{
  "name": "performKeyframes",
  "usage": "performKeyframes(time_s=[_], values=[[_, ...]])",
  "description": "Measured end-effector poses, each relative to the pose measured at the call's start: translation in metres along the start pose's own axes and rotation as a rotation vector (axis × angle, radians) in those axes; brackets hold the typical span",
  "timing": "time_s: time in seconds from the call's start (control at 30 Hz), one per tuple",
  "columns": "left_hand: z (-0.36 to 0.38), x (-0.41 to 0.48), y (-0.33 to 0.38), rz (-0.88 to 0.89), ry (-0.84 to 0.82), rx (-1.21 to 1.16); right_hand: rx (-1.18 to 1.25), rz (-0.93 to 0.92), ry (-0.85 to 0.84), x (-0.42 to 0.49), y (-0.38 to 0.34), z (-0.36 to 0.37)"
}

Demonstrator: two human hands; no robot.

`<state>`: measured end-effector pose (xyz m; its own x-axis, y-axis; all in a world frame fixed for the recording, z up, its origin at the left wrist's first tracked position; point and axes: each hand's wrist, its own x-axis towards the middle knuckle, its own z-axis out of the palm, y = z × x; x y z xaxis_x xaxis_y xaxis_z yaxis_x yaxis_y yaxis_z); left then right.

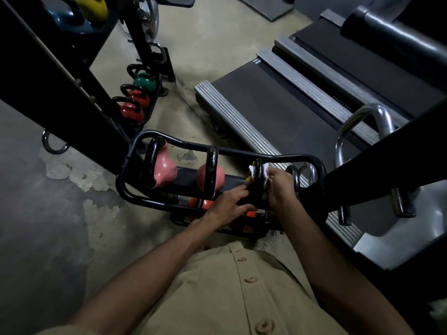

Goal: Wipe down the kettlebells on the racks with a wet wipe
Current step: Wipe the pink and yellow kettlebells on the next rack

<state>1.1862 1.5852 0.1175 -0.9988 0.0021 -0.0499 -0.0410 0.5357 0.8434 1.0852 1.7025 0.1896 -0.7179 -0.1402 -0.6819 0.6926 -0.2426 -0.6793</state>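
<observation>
Two pink kettlebells [167, 169] on the black rack [232, 153] upper tier, left of a third, yellow kettlebell [258, 170] with black handle; white wet wipe [266, 171] wrapped against that handle, gripped there by the right hand [281, 187]; left hand [226, 207], fingers nearly straight, touching the handle's lower end; red kettlebells [205, 204] on the tier below; treadmill [278, 105] alongside, right

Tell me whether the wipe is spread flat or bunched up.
Bunched: the wipe sits crumpled round a black kettlebell handle, gripped by the right hand.
</observation>
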Motion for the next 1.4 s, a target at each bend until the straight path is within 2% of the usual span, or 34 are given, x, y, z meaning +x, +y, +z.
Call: performKeyframes(time_s=[0.07,0.13,0.27,0.33,0.37,0.43,0.53,0.6,0.67,0.7,0.77,0.8,0.87,0.93,1.0,1.07,1.17,1.3,1.37,1.4], values=[[-0.001,0.001,-0.002,0.027,0.005,-0.027,-0.297,-0.312,0.145,0.005,0.008,0.001],[-0.002,0.002,-0.001,0.025,0.000,-0.063,-0.708,-0.626,0.191,0.007,0.008,0.000],[-0.003,0.002,0.000,0.015,0.011,-0.051,-1.263,-1.114,0.043,0.001,0.015,-0.013],[-0.004,0.002,0.001,-0.008,0.021,-0.062,-1.321,-1.229,-0.011,-0.010,0.023,-0.024],[-0.004,0.001,0.002,-0.002,0.018,-0.075,-1.257,-1.218,-0.024,-0.018,0.028,-0.029],[-0.003,0.001,0.001,0.022,0.020,-0.074,-1.025,-1.082,0.018,-0.033,0.042,-0.039],[-0.003,0.004,-0.003,0.026,0.010,-0.045,-0.623,-0.621,0.126,-0.036,0.049,-0.040],[-0.004,0.005,-0.005,0.032,-0.012,-0.014,-0.429,-0.361,0.070,-0.020,0.038,-0.034],[-0.007,0.006,-0.005,0.037,-0.025,-0.010,-0.283,-0.199,0.011,-0.003,0.021,-0.024],[-0.008,0.006,-0.005,0.040,-0.033,-0.020,-0.249,-0.176,0.026,0.004,0.014,-0.020],[-0.008,0.006,-0.005,0.054,-0.041,-0.034,-0.309,-0.258,0.081,0.011,0.007,-0.014],[-0.008,0.005,-0.005,0.058,-0.041,-0.040,-0.445,-0.367,0.114,0.010,0.006,-0.013],[-0.008,0.004,-0.003,0.042,-0.038,-0.060,-0.791,-0.690,0.125,-0.002,0.013,-0.013],[-0.008,0.004,-0.003,0.039,-0.013,-0.051,-1.074,-0.995,0.065,-0.019,0.030,-0.018],[-0.008,0.004,-0.003,0.057,-0.014,-0.034,-1.224,-1.144,0.046,-0.034,0.048,-0.028],[-0.008,0.005,-0.004,0.059,-0.025,-0.026,-1.177,-1.155,0.051,-0.044,0.056,-0.040],[-0.009,0.005,-0.005,0.035,-0.020,-0.035,-0.884,-0.946,0.064,-0.051,0.049,-0.044],[-0.009,0.006,-0.009,0.042,-0.038,-0.013,-0.286,-0.316,0.055,-0.025,0.028,-0.029],[-0.010,0.007,-0.009,0.034,-0.046,0.006,-0.141,-0.123,0.033,-0.008,0.016,-0.020],[-0.011,0.006,-0.007,0.031,-0.054,0.000,-0.124,-0.103,0.039,-0.001,0.012,-0.015]])
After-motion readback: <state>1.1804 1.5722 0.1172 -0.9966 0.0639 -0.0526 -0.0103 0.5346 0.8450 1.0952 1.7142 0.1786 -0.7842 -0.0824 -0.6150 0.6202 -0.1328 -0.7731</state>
